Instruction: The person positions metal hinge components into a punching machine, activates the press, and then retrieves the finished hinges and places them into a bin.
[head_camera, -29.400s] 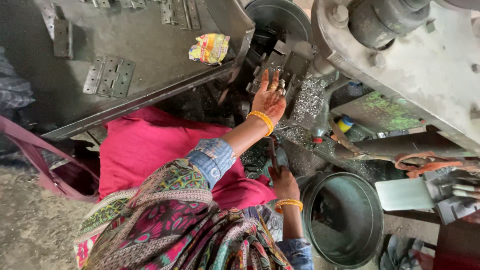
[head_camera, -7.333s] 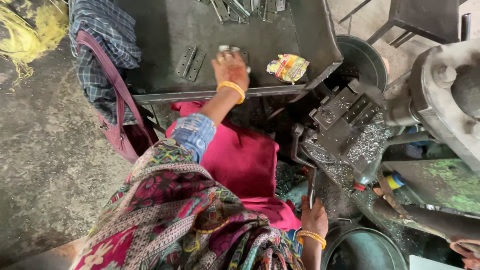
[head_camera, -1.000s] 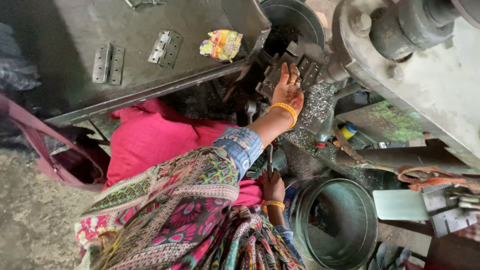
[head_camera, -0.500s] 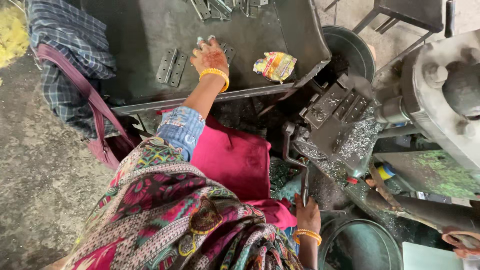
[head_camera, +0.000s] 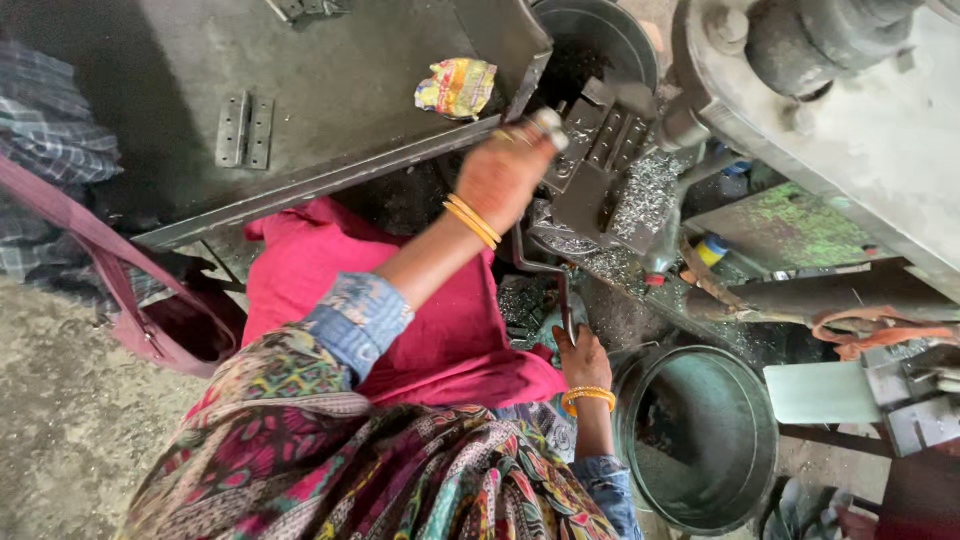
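Left hand (head_camera: 510, 175), half a second ago at the hinges on the tabletop (head_camera: 330, 90), now carries a small metal piece (head_camera: 548, 118) pinched in its fingers to the machine fixture (head_camera: 600, 150), indicating loading, while right hand (head_camera: 583, 358) grips the lever (head_camera: 545, 275).

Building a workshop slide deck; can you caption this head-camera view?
Left hand carries a small metal piece to the press fixture while right hand grips the lever.
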